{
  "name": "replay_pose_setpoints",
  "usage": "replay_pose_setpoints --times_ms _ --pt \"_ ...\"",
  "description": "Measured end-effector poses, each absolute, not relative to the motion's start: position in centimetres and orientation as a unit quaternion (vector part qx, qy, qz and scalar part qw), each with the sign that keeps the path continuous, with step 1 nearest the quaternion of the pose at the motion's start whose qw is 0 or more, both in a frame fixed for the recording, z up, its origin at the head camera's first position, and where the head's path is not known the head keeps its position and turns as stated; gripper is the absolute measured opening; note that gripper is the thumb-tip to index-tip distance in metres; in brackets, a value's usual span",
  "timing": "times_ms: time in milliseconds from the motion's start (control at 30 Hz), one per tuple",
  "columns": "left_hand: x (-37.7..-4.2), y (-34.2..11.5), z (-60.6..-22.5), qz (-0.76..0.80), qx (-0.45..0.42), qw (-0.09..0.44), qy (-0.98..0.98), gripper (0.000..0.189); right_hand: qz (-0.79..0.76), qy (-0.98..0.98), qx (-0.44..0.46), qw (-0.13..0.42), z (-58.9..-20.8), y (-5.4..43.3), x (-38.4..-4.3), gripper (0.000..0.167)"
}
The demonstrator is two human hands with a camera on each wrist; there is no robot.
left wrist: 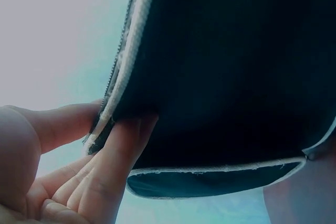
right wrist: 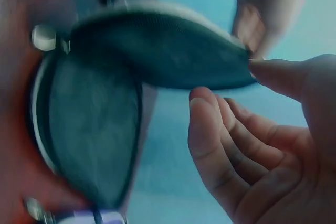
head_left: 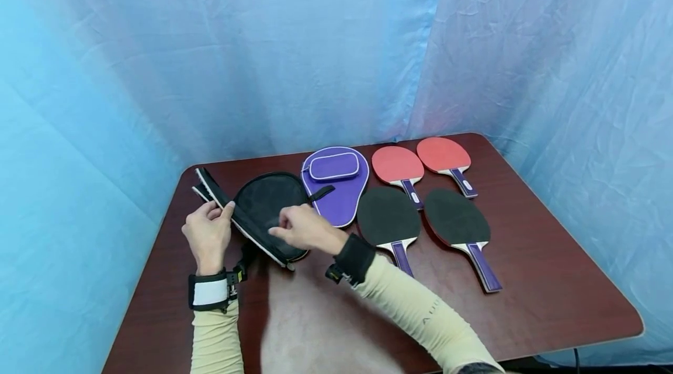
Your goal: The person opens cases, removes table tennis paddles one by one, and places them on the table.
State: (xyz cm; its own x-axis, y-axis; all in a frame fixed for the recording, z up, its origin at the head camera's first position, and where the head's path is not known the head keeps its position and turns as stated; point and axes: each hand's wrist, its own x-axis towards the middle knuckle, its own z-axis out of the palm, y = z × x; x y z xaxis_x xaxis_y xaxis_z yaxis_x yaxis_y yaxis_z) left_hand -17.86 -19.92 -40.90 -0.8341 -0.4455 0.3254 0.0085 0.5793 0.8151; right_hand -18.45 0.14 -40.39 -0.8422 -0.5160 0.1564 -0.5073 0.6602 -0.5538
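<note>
A black-lined paddle case (head_left: 273,204) lies unzipped on the table, its flap (left wrist: 220,66) raised on the left. My left hand (head_left: 207,235) pinches the flap's white-piped edge between thumb and fingers, beside the zipper teeth. Over the opened case is my right hand (head_left: 302,225), its fingers loosely bent with nothing between them. In the right wrist view, the right thumb overlaps the flap's far edge, while the fingertips (right wrist: 202,103) stand apart just below it. A pocket-like piece with white trim (left wrist: 215,182) hangs beneath the flap in the left wrist view.
A purple paddle case (head_left: 339,210) with a small zipped pouch lies right of the black lining. Two red-faced paddles (head_left: 398,164) lie at the back right, and two black-faced paddles (head_left: 456,216) in front of them. Blue curtains (head_left: 315,52) surround the brown table (head_left: 552,304).
</note>
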Motion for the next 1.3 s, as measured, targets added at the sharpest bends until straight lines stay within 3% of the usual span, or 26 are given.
replay_pose_setpoints --times_ms 167,333,767,1100,1300 --pt "-18.0 -19.8 -40.9 -0.446 0.123 0.245 -0.852 0.038 -0.294 0.911 -0.290 0.022 -41.5 -3.3 -17.8 0.028" --pt "-18.1 -19.5 -41.0 -0.455 0.108 0.244 -0.850 0.042 -0.286 0.917 -0.278 0.001 -42.4 -4.4 -17.7 0.023" --pt "-18.4 -19.2 -41.5 -0.441 0.096 0.250 -0.857 0.034 -0.297 0.938 -0.174 -0.048 -43.1 -3.3 -19.1 0.019" --pt "-18.4 -17.9 -42.4 -0.434 0.044 0.208 -0.876 0.032 -0.272 0.953 -0.132 -0.023 -44.0 -0.5 -20.5 0.026" --pt "-18.4 -16.8 -43.0 -0.416 0.021 0.173 -0.893 0.033 -0.328 0.934 -0.138 -0.033 -43.5 1.9 -20.6 0.021"
